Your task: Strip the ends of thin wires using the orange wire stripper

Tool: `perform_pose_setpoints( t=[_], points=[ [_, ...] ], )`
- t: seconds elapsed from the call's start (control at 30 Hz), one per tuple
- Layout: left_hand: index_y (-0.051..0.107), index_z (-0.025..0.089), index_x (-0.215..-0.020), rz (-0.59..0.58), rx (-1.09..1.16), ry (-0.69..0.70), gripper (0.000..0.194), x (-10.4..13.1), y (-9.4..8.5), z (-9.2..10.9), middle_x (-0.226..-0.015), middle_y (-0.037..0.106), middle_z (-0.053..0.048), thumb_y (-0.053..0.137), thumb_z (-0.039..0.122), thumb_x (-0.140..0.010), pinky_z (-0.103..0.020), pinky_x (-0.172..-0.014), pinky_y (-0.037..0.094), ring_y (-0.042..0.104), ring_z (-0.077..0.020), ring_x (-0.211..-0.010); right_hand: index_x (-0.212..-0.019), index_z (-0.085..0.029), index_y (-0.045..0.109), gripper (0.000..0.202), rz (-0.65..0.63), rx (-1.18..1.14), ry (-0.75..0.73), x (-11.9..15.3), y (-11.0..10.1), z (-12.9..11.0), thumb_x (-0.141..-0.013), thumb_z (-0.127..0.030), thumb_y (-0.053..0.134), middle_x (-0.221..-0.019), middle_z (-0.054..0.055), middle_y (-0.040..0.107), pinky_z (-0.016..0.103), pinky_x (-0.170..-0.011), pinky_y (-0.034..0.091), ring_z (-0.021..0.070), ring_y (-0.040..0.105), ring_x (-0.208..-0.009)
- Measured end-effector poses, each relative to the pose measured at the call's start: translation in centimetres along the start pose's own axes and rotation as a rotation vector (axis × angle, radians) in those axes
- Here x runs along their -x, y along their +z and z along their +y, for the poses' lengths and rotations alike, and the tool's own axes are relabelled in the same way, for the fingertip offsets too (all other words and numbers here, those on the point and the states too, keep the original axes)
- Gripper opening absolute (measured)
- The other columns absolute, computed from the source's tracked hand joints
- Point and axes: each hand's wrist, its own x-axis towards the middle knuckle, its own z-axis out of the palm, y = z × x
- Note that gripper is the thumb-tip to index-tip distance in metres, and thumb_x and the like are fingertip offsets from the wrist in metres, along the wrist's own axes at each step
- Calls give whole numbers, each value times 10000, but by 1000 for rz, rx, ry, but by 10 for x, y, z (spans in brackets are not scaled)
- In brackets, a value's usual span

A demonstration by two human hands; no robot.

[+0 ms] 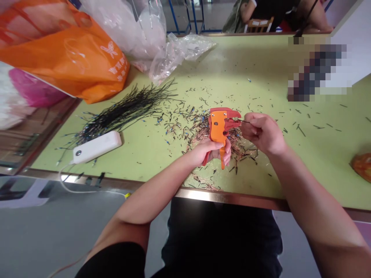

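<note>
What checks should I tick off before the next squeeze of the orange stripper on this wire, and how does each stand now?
1. Left hand wrapped around the handles of the orange wire stripper: ok.
2. Right hand pinching the thin black wire: ok.
3. Wire tip reaching the stripper's head: ok; how deep it sits, cannot tell.
4. Fingers of the right hand apart from the head: ok.
5. Table around the hands free of litter: not ok, cut scraps lie under and beside the tool.
6. Bundle of black wires at hand on the left: ok.
</note>
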Motion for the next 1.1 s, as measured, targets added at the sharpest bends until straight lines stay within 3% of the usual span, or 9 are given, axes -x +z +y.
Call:
perform_pose_setpoints(
  t=[0.37,0.53,0.93,1.1],
  points=[
    [668,189,-836,1,-16,-18,367,1,-4,-4,-673,629,-19,784,535,-875,-334,-665,543,627,-173,-641,-564,-234,394,355,75,-124,205,2,9,-6,-826,-239,633,-538,-76,272,252,-435,157,80,173,-471],
    [683,188,-852,-8,-21,-22,343,1,-5,-6,-696,638,-22,784,513,-893,-329,-668,540,639,-172,-657,-560,-236,371,390,86,-173,218,1,10,-5,-810,-285,665,-546,-81,259,247,-436,154,75,150,-478],
    [643,188,-776,53,-77,-3,364,1,0,-1,-629,593,2,763,505,-909,-308,-617,518,605,-149,-587,-568,-228,404,378,103,-125,234,2,11,-5,-874,-230,627,-557,-74,273,249,-445,145,81,171,-482],
    [561,207,-676,94,-141,12,441,2,7,0,-560,532,32,741,520,-930,-271,-534,460,526,-108,-493,-570,-224,423,370,101,-88,236,2,11,-7,-877,-240,629,-561,-65,300,251,-450,154,82,201,-480]
  ],
)
